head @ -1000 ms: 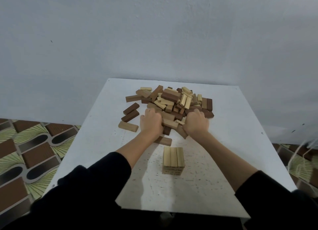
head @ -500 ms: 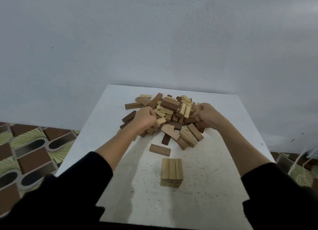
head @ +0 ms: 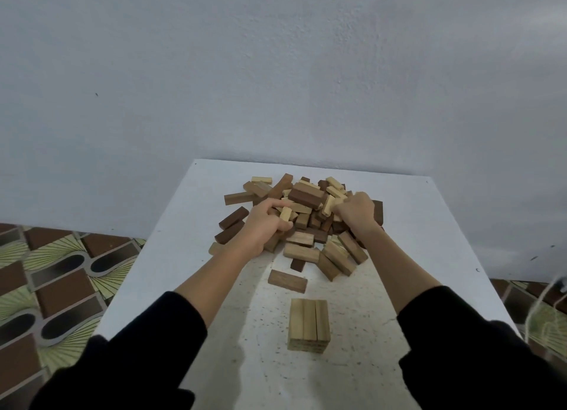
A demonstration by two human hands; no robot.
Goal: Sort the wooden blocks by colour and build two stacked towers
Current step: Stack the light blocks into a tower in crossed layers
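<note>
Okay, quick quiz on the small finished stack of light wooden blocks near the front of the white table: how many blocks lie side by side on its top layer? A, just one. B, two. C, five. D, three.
D: the top of the small stack of light wooden blocks shows three long blocks lying side by side, parted by two seams, on the white table.

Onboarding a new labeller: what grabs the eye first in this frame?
The jumbled pile of light and dark wooden blocks at the far middle of the white table, with the left hand and right hand dug into it. Nearer the person stands a small tidy stack of light blocks.
</note>
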